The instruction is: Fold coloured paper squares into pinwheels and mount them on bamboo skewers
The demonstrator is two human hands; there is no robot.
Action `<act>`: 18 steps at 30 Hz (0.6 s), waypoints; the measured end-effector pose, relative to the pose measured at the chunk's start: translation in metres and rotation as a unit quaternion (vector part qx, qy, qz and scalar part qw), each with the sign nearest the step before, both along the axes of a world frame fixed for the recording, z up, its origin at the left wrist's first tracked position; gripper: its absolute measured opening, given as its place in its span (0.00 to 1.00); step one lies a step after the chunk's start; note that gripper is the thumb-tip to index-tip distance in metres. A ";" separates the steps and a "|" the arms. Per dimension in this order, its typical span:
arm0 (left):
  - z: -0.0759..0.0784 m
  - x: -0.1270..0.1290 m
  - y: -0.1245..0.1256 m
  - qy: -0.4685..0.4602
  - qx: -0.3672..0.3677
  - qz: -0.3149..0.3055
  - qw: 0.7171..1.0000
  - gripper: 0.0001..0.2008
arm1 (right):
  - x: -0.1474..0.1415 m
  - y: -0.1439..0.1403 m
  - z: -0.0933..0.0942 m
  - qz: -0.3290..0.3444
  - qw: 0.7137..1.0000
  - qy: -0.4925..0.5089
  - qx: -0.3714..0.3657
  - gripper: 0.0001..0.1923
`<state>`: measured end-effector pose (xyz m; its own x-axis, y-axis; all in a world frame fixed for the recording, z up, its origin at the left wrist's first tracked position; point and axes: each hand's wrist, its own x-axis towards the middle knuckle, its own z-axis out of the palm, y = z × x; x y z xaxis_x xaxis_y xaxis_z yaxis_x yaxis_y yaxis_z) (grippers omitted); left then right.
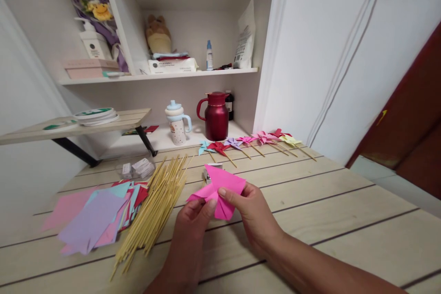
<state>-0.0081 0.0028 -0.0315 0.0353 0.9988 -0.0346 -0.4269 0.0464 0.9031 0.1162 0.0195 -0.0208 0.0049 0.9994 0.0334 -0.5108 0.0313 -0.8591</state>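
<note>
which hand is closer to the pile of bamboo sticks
Left. The left hand holds the pink paper just right of the bamboo sticks; the right hand is farther right.

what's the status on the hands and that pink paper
Left hand and right hand both pinching pink folded paper above table. Skewers lie left, clear of it.

Pink folded paper (220,189) matt; table (337,211) pale grained wood; sticks (155,206) bare wood; red jug (216,116) glossy.
</note>
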 end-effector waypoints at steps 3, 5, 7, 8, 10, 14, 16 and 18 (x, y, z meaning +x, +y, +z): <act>0.003 -0.001 -0.002 0.021 0.002 0.004 1.000 0.16 | -0.001 0.000 -0.002 0.004 1.000 -0.005 -0.002 0.16; 0.005 -0.001 -0.003 0.039 0.002 0.013 0.999 0.15 | -0.001 0.000 -0.003 0.001 1.000 -0.006 -0.003 0.16; 0.006 -0.002 -0.004 0.059 0.003 0.020 0.998 0.14 | -0.002 -0.001 -0.003 0.003 1.000 -0.005 -0.006 0.16; 0.007 -0.002 -0.004 0.067 0.003 0.025 0.997 0.14 | -0.002 -0.001 -0.002 0.007 1.000 -0.004 -0.008 0.16; 0.008 -0.002 -0.004 0.079 0.000 0.034 0.996 0.13 | -0.002 -0.001 -0.001 0.018 1.000 0.002 -0.010 0.17; 0.008 -0.005 -0.004 0.102 -0.011 0.050 0.994 0.13 | -0.002 -0.002 0.001 0.038 0.999 0.006 -0.007 0.16; 0.009 -0.006 -0.003 0.107 -0.022 0.058 0.992 0.13 | -0.002 -0.002 0.002 0.050 0.999 -0.001 -0.003 0.16; 0.009 -0.006 -0.003 0.112 -0.032 0.065 0.991 0.14 | -0.001 -0.003 0.002 0.066 0.998 -0.007 0.001 0.17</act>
<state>-0.0138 -0.0004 -0.0222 -0.1096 0.9899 -0.0899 -0.2222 0.0638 0.9729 0.1147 0.0163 -0.0184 -0.1274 0.9912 0.0347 -0.4979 -0.0336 -0.8666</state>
